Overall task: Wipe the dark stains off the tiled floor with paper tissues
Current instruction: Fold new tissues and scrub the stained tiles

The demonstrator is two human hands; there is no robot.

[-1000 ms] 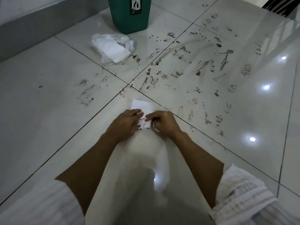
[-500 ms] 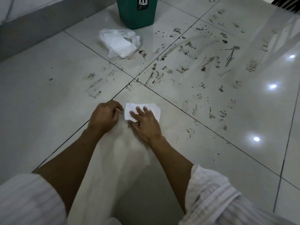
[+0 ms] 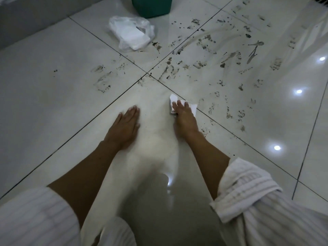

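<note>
Since half a second ago the hands have parted: then they were close together at the tissue, and now the left hand has drawn off to the left while the right has slid the tissue rightward, toward the grout line.

Going from the left, faint dark smears mark the left tile, with the tiled floor otherwise pale and glossy there. Farther back lies a clear plastic bag with spare white tissues inside, just in front of a green bin. The left hand lies flat and open on the clean near tile, fingers together, holding nothing; it looks like a brace. The right hand presses the paper tissue flat under spread fingers, pinning it to the floor rather than gripping it, though the hand hides most of the sheet. Beyond it and to the right, the thick field of dark stains covers the far and right tiles untouched.

To do this wiping stroke well, I judge the palm should keep even pressure and push the tissue into the nearest specks, working outward from the clean tile. Folding to a fresh face once soiled should avoid smearing dirt across wiped ground.
</note>
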